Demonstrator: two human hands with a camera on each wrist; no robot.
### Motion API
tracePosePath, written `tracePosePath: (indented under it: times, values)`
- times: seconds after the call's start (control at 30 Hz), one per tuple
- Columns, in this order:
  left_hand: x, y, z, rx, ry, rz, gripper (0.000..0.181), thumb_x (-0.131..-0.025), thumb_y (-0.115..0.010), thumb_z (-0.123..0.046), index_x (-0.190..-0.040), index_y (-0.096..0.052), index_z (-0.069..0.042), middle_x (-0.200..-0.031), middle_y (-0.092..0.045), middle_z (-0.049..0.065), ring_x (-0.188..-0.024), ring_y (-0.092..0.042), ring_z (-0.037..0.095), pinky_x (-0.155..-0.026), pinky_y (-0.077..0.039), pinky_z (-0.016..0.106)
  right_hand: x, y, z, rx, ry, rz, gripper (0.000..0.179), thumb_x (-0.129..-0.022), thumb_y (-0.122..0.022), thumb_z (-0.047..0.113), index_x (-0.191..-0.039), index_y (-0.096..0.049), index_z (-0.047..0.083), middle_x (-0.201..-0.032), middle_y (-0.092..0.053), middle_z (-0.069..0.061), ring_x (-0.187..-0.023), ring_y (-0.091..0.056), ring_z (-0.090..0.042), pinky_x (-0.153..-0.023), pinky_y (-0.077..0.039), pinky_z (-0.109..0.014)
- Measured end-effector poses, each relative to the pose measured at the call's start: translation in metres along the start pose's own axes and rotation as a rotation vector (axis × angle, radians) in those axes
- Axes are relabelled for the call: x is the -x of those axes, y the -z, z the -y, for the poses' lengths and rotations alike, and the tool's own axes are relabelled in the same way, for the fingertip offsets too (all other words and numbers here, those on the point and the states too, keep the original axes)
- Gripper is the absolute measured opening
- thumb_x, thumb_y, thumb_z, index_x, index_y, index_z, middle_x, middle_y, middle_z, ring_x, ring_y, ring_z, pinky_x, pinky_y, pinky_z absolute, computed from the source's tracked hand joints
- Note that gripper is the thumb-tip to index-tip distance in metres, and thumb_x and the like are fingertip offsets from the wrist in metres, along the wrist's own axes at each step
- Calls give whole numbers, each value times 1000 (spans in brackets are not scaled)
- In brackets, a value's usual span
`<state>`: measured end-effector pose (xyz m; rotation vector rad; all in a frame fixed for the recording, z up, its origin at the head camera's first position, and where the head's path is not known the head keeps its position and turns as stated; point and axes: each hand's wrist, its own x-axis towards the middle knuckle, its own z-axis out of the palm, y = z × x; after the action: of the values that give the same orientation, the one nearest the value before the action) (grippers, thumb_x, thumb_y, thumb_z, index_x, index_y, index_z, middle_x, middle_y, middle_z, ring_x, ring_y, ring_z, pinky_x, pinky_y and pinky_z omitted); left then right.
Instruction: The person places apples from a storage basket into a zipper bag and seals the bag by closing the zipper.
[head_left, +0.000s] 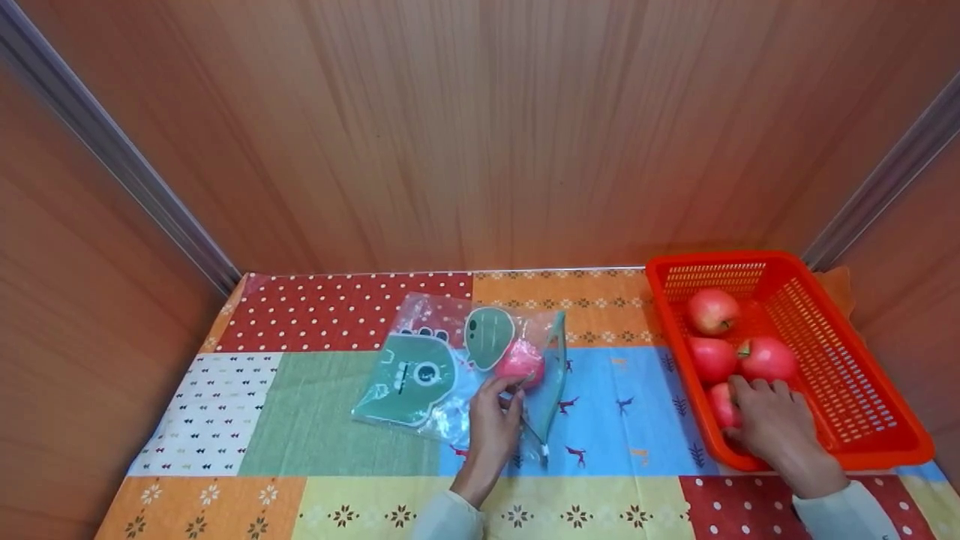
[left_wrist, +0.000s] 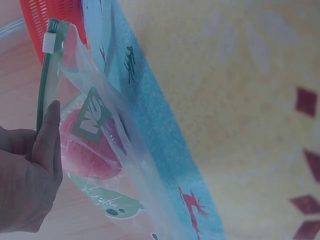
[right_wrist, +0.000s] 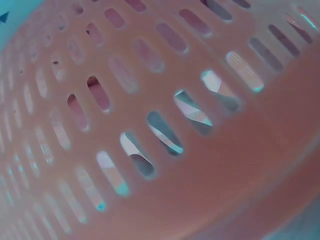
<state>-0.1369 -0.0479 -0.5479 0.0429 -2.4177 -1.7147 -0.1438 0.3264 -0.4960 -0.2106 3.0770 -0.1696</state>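
A clear zipper bag (head_left: 442,401) with green cartoon prints lies on the patchwork cloth, a red apple (head_left: 523,364) inside it. My left hand (head_left: 495,427) pinches the green-edged mouth of the bag between thumb and fingers. In the left wrist view, the white slider (left_wrist: 49,43) sits at the far end of the green zipper strip, beyond the fingers. Over at the right, my right hand (head_left: 776,424) reaches into the red basket (head_left: 911,439), its fingers curled over an apple (head_left: 721,405) in the near left corner. The basket wall hides that hand in the right wrist view.
Three more apples, among them one at the back (head_left: 712,311), lie along the basket's left side. The patchwork cloth (head_left: 337,420) covers the table. Wooden panels (head_left: 525,135) enclose it at the back and on both sides.
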Motion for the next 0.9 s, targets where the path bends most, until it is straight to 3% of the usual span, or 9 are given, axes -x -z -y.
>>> tracePosePath:
  times: [0.13, 0.37, 0.9]
  values:
    - [0, -1, 2, 3, -38, -16, 20, -97, -70, 4, -115, -78, -2, -105, -70, 10, -80, -64, 16, -71, -58, 23, 1, -2, -2, -17, 20, -35, 50, -72, -90, 12, -109, -58, 0, -94, -61, -21, -87, -53, -42, -80, -52, -66]
    - [1, 1, 1, 15, -16, 10, 23, -99, -69, 1, -120, -76, -4, -110, -70, 9, -84, -63, 14, -72, -56, 21, 4, 0, -2, -22, 24, -56, 53, -71, -91, 13, -112, -59, -1, -96, -62, -21, -89, -53, -43, -80, -52, -66]
    - [1, 1, 3, 6, 18, 25, 25, -100, -69, 1, -122, -76, -8, -112, -70, 6, -88, -63, 16, -76, -57, 20, 11, 24, 10, -32, -10, -110, 81, -66, -99, 21, -130, -57, -4, -120, -59, -32, -104, -50, -51, -89, -49, -73]
